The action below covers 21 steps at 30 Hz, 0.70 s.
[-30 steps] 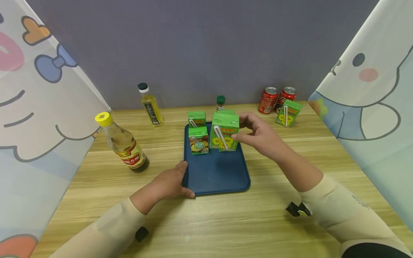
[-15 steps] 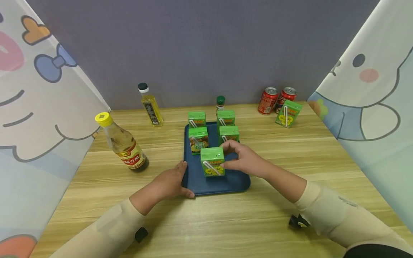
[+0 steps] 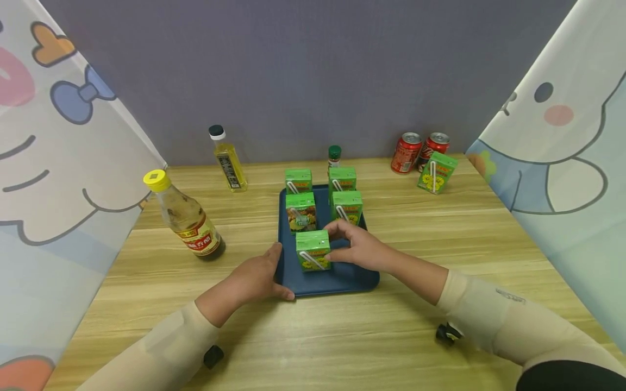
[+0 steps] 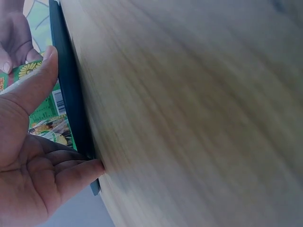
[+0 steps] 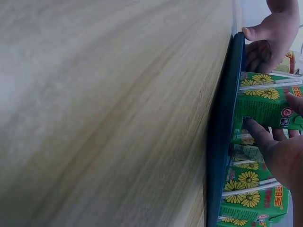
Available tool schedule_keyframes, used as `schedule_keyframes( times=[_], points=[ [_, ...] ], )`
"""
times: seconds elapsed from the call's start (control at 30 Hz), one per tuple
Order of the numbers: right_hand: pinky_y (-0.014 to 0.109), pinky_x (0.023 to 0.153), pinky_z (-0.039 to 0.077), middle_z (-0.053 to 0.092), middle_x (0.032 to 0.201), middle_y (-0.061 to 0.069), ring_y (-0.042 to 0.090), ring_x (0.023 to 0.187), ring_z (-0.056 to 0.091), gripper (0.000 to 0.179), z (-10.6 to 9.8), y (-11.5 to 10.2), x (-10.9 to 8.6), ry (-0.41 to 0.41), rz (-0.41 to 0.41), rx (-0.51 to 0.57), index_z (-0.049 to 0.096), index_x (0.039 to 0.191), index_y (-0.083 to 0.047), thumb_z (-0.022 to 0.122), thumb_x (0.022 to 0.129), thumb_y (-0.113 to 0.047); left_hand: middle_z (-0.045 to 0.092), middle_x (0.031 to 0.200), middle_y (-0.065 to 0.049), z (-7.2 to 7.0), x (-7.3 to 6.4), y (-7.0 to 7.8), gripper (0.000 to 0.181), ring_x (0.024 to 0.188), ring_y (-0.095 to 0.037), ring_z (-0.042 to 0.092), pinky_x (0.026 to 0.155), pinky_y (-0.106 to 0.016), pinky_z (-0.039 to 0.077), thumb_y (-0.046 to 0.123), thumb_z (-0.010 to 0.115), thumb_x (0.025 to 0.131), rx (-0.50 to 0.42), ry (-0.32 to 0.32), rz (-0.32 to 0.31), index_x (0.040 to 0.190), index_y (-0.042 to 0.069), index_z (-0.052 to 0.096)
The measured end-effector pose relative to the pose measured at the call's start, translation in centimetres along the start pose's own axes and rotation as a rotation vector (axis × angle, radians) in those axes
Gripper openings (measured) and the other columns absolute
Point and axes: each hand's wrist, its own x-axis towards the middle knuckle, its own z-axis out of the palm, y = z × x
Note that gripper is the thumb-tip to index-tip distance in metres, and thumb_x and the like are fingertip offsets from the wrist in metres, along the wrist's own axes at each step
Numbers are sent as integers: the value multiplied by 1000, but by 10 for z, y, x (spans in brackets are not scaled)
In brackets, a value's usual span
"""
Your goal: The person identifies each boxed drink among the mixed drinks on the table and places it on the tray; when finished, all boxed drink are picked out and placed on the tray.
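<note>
On the table lies a dark blue tray [image 3: 342,279] with several green drink cartons standing on it. My right hand [image 3: 362,248] pinches a drink carton [image 3: 313,251] between thumb and fingers from its right side. This carton, with a white straw and yellow flowers, stands upright at the tray's left, in front of a carton with a different picture [image 3: 301,213]. Two cartons, the nearer one [image 3: 347,205], form a column at the right. My left hand [image 3: 251,279] rests against the tray's near left corner, thumb along the front rim and fingers extended along the left side.
A yellow-capped sauce bottle [image 3: 195,228] stands left, an oil bottle [image 3: 231,165] behind it. Beyond the tray is a small green-capped bottle [image 3: 335,155]. Two red cans, one in front [image 3: 406,155], and a tilted drink carton [image 3: 437,172] are at the back right, near the grey partition [image 3: 313,81].
My right hand has brought the carton from above the right column forward, then left and down to the tray's left side. My left hand has stayed at the tray's corner.
</note>
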Motion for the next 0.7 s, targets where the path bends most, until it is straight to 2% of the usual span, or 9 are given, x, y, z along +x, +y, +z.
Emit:
schedule_keyframes(
  times=[0.4,0.57,0.7],
  points=[
    [37,89,53,56,128,4,23,119,54,45,9,2,10,-21,8,12,50,128,-15,73,89,-18,21,160,-24,-1,0,1,123,141,-38,37,112,-48,36,55,81,72,-5,-9,4,155,-4,13],
    [39,99,51,51,134,6,24,124,50,53,5,-1,8,-55,7,39,46,135,-13,73,90,-20,21,160,-24,-2,-1,1,122,141,-39,37,112,-48,36,56,81,73,-3,-12,4,155,-4,13],
    [44,105,46,46,142,9,28,131,46,60,-10,-11,4,-80,-33,40,42,140,-13,73,90,-22,22,159,-24,-1,0,1,122,141,-39,37,113,-48,36,55,81,73,0,-12,1,155,-4,13]
  ],
)
